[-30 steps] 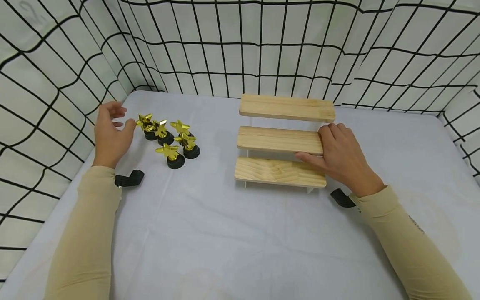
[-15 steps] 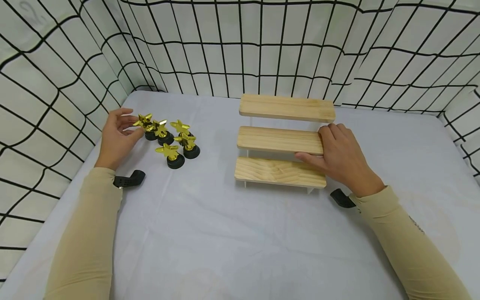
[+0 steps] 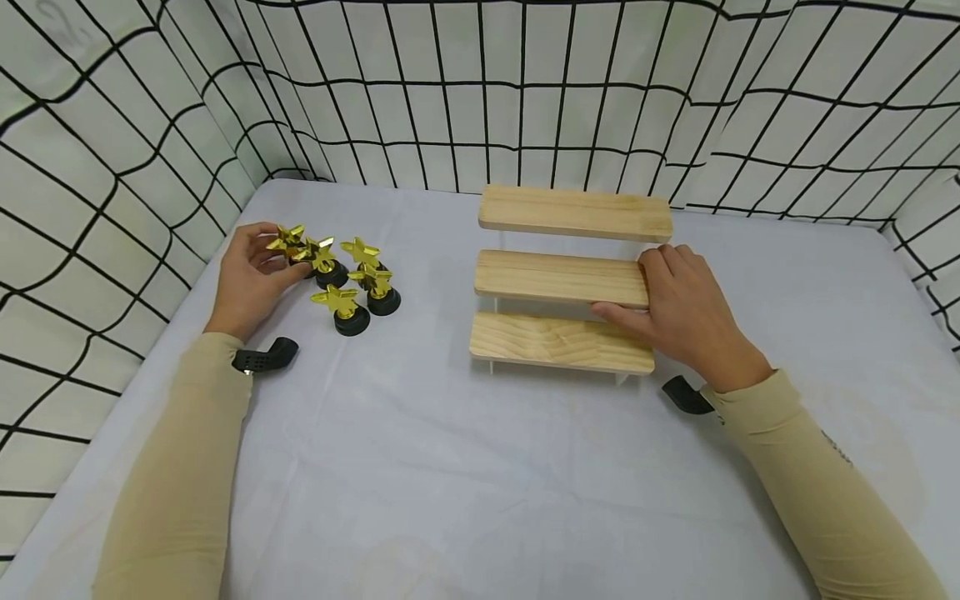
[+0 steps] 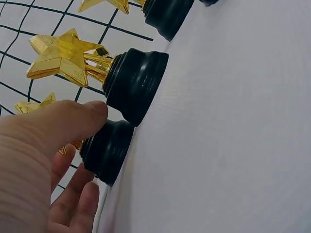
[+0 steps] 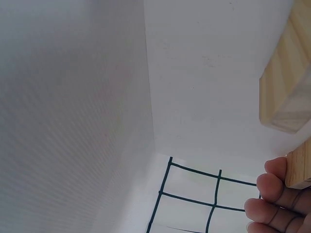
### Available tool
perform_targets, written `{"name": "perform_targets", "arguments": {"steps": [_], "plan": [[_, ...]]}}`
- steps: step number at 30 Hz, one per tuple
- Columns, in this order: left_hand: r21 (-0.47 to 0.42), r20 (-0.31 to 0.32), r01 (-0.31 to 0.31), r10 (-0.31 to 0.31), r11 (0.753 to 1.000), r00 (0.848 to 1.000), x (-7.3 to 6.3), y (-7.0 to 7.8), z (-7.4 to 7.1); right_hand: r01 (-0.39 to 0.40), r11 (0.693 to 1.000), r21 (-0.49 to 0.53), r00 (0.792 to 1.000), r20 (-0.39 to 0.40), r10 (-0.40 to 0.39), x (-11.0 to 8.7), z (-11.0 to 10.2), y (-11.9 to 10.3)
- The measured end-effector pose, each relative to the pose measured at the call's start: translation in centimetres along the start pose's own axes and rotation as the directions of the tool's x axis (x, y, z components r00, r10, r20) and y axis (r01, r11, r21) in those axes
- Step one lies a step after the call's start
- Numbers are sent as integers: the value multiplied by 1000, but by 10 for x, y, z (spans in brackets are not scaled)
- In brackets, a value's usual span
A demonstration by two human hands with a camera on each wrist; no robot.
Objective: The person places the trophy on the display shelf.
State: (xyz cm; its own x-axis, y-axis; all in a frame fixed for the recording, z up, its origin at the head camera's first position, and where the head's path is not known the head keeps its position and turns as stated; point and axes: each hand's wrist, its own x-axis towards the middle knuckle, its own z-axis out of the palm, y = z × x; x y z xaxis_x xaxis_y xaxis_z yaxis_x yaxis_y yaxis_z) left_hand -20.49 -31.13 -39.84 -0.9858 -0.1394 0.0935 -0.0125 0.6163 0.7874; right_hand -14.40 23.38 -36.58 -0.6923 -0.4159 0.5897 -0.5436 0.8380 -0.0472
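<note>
Several gold star trophies with round black bases stand in a cluster at left in the head view. My left hand (image 3: 251, 285) has its thumb and fingers round the leftmost star trophy (image 3: 288, 238). In the left wrist view the thumb crosses in front of its stem, above the black base (image 4: 110, 151), and the fingers curl behind. Another trophy (image 4: 136, 87) stands close by it. My right hand (image 3: 688, 315) grips the right end of the middle board of a three-tier wooden shelf (image 3: 558, 278), thumb along the front edge. Its fingertips (image 5: 267, 187) touch the board end in the right wrist view.
A white cloth (image 3: 450, 467) covers the table. Black wire grid panels (image 3: 480, 92) with white behind them run along the back and sides. The nearest trophy (image 3: 347, 312) stands at the front of the cluster.
My left hand has moved right, from beside the cluster to round the leftmost trophy, its fingers closing in. The right hand and the shelf have stayed in place.
</note>
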Motion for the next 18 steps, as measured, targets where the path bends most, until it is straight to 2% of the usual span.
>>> {"name": "perform_targets", "arguments": {"steps": [11,18], "plan": [[44,-18,-16,16,999,1000,1,1,3,-29,999,12,999,28,29,0,0,-1],[49,-22,4,-3,999,1000,2,2,4,-17,1000,17,1000,18,17,0,0,0]]}}
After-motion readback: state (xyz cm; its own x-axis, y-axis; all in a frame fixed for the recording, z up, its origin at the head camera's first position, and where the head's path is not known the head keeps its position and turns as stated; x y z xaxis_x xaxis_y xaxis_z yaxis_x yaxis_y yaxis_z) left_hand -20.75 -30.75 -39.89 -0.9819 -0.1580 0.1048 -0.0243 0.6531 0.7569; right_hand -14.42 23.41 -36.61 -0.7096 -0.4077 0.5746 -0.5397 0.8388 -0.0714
